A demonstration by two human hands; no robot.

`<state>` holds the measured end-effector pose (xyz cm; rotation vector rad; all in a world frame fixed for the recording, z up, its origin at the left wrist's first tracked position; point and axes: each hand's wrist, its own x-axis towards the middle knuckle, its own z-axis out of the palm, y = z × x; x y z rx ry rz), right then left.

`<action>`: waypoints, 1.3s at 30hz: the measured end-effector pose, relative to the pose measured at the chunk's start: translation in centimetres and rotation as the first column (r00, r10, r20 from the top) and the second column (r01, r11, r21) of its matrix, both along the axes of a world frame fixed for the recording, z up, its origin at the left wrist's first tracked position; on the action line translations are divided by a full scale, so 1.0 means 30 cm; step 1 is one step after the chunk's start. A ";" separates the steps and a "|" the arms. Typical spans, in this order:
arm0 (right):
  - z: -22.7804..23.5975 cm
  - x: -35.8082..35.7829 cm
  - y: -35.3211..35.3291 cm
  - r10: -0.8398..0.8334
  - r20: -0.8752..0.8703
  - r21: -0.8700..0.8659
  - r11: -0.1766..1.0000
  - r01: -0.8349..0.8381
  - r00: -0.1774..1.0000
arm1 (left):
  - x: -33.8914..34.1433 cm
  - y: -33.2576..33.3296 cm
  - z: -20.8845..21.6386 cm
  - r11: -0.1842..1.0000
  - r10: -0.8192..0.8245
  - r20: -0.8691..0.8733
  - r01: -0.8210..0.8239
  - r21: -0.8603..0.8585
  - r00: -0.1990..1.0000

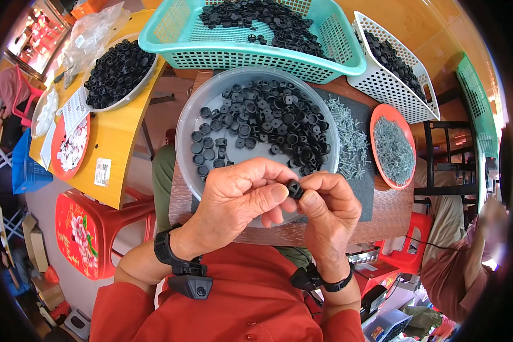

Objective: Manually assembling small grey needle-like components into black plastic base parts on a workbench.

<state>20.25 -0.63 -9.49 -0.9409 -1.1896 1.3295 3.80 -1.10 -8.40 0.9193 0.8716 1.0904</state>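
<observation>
Both hands meet over the near edge of a translucent round basin [183,122]. Between their fingertips is a small black plastic part [294,189], round with an opening in its face. My left hand [240,191] is closed, its thumb and fingers at the part's left side. My right hand [330,206] pinches the part from the right with thumb and forefinger. Many loose black caps [268,114] fill the basin, heaped toward its right side. Right of the basin, a spread of silver screws [347,134] lies on a dark mat [361,199].
A teal basket [256,60] and a white perforated basket [382,85], both with black parts, stand behind the basin. An orange plate [376,122] of screws is at right. On the yellow table [115,171] sits a bowl [148,71] of black parts. A red stool [105,228] stands left.
</observation>
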 end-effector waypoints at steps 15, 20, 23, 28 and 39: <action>0.009 -0.011 0.001 -0.015 -0.019 -0.013 1.000 0.015 1.000 | 0.012 -0.005 -0.005 0.999 0.027 -0.059 -0.025 0.029 0.998; 0.011 -0.004 0.012 0.024 -0.059 -0.049 0.998 -0.027 0.998 | 0.018 -0.011 -0.002 0.997 0.058 -0.097 -0.052 0.060 0.994; 0.023 0.002 0.022 0.084 -0.157 -0.112 0.988 -0.102 0.984 | 0.025 -0.016 -0.008 0.995 0.071 -0.109 -0.062 0.081 0.991; 0.008 0.008 0.024 0.086 -0.132 -0.108 0.989 -0.101 0.987 | 0.026 -0.015 -0.015 0.996 0.062 -0.077 -0.057 0.066 0.995; 0.009 0.023 0.039 0.144 -0.127 -0.141 0.977 -0.162 0.981 | 0.025 -0.019 -0.011 0.993 0.069 -0.164 -0.052 0.103 0.984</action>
